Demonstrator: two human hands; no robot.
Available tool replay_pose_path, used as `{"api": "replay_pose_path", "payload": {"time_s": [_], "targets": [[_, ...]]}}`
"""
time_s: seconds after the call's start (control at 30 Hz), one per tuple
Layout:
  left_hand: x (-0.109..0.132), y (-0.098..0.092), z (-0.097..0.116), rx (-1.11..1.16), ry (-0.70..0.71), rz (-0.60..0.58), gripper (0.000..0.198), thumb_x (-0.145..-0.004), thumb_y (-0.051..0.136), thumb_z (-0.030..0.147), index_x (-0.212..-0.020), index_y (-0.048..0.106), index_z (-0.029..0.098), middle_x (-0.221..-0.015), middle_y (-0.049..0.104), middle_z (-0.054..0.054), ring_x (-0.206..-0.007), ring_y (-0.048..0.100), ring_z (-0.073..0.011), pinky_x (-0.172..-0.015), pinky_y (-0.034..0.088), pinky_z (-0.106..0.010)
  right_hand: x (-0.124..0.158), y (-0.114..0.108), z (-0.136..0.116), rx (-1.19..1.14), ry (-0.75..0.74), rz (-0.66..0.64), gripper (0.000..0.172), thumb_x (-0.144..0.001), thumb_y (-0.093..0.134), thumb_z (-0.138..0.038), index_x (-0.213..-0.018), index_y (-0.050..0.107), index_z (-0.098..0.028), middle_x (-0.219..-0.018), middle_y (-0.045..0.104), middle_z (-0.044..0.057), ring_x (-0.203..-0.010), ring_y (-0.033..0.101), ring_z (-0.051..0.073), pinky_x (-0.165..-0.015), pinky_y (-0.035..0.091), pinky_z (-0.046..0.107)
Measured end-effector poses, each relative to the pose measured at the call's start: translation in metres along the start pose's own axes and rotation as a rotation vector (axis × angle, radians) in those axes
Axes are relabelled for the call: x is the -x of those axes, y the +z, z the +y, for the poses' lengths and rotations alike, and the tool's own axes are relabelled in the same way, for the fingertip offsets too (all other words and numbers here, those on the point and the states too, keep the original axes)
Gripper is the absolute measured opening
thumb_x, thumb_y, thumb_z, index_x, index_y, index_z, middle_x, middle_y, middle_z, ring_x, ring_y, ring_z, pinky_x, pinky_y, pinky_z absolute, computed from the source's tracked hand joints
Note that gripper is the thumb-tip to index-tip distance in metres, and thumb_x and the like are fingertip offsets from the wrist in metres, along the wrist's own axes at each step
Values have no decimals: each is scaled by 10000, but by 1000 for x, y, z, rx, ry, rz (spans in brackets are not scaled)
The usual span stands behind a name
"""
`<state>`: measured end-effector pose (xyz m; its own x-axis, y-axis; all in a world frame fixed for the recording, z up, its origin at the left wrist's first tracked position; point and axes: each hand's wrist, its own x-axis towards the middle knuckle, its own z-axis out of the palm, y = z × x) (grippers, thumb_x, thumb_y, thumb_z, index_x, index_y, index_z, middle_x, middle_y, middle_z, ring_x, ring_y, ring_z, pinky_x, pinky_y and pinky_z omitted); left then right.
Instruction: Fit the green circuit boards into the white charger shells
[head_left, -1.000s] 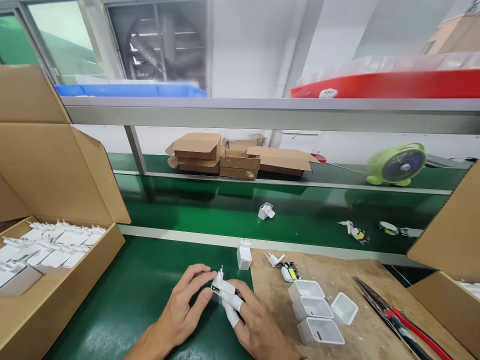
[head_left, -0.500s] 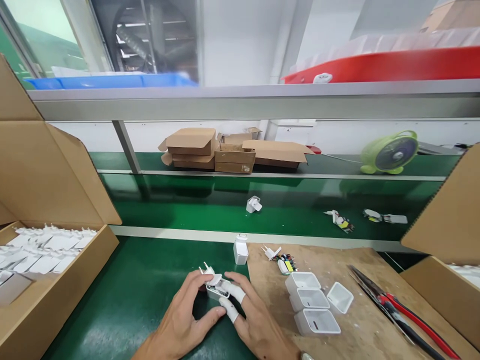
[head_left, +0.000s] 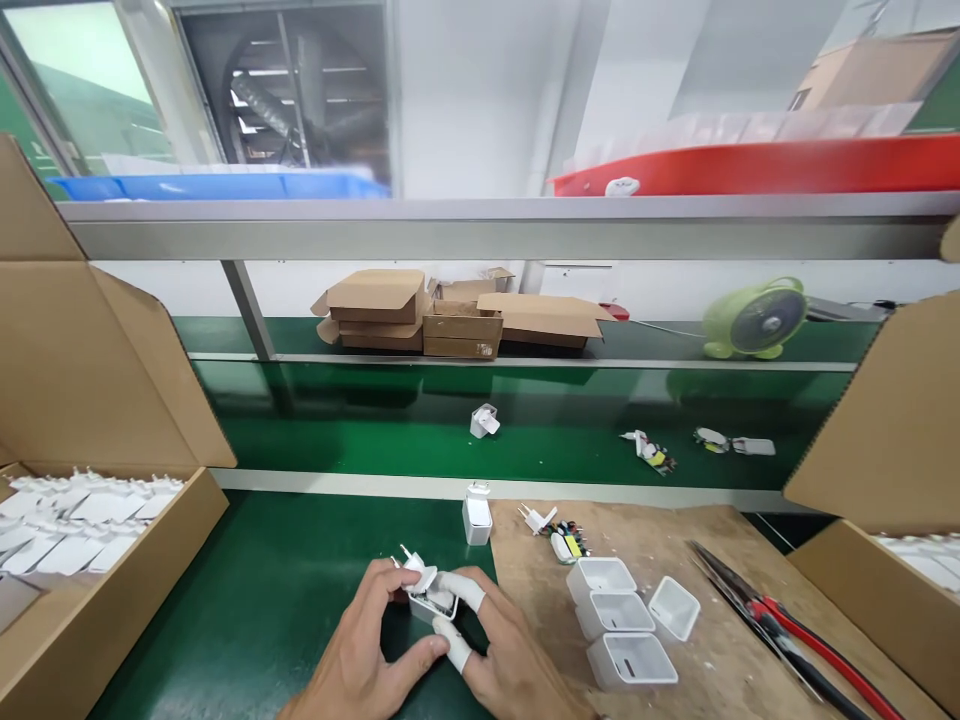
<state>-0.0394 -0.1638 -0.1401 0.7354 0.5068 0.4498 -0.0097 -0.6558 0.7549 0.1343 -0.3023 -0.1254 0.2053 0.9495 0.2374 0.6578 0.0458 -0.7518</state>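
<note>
A small white plug adapter [head_left: 433, 606] is held between my two hands above the green bench. Its case is uncovered on top, with parts showing inside, and the lid with two pins tilts up at its left. My left hand [head_left: 364, 640] has its index finger on the pin lid and its thumb near the case's front. White finger covers sit on the thumb and index finger of my right hand [head_left: 506, 640], which pinch the case from the right. An upright white adapter [head_left: 477, 518] stands just beyond the hands.
Several empty white cases [head_left: 631, 660] lie on brown paper [head_left: 720, 600], beside red-handled pliers [head_left: 780, 620] and a loose circuit board with plug [head_left: 568, 541]. Open cartons flank me; the left carton [head_left: 150, 560] holds many white adapters. More parts lie on the green belt [head_left: 405, 440].
The view has tilted up slightly and turned a little right. Both hands keep hold of the adapter; its lid stands a little more raised, showing more of the case's inside.
</note>
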Motion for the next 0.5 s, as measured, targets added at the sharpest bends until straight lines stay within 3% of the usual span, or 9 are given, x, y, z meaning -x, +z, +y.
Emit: {"api": "replay_pose_path", "payload": {"time_s": [0.13, 0.2, 0.27, 0.33, 0.4, 0.5], "targets": [[-2, -2, -1, 33, -15, -34, 546, -902, 854, 345, -1341, 530, 329, -1237, 654, -52, -1047, 730, -237, -947, 665, -400, 0, -3, -1, -62, -23, -16, 387, -1033, 530, -183, -1388, 644, -286, -1339, 643, 87, -1202, 648, 240, -1083, 540, 396], [-1, -1, -3, 27, -13, -32, 684, -841, 911, 368, -1386, 499, 334, -1230, 659, -52, -1031, 733, -252, -942, 671, -427, -1, 0, 0, -111, -12, 20, 357, -1028, 542, -198, -1344, 690, -276, -1351, 647, 99, -1203, 651, 244, -1092, 538, 401], [2, 4, -6, -5, 1, -11, 956, -770, 965, 383, -1529, 385, 328, -1287, 655, -85, -1080, 731, -293, -969, 668, -479, -3, 6, 3, -294, 70, 96, 323, -1027, 606, -309, -1332, 703, -264, -1344, 668, 112, -1195, 666, 264, -1062, 567, 416], [5, 9, -8, -64, 63, 20, 1076, -833, 904, 342, -1655, 211, 306, -1388, 628, -143, -1205, 702, -337, -1031, 639, -533, -6, 13, 5, -603, 219, 140, 426, -984, 699, -516, -1310, 713, -242, -1292, 711, 128, -1176, 693, 303, -1015, 603, 454], [6, 14, -6, -119, 168, 65, 946, -965, 729, 248, -1698, 130, 283, -1452, 603, -179, -1314, 650, -344, -1086, 602, -555, -9, 19, 3, -906, 364, 133, 613, -874, 785, -687, -1265, 735, -217, -1206, 756, 135, -1118, 728, 335, -983, 617, 497], [3, 17, 1, -145, 306, 167, 786, -1044, 573, 176, -1705, 153, 239, -1430, 631, -197, -1329, 629, -318, -1089, 593, -519, -11, 23, -5, -1112, 452, 147, 710, -751, 883, -721, -1210, 766, -192, -1120, 788, 132, -1034, 764, 344, -1008, 596, 544]]}}
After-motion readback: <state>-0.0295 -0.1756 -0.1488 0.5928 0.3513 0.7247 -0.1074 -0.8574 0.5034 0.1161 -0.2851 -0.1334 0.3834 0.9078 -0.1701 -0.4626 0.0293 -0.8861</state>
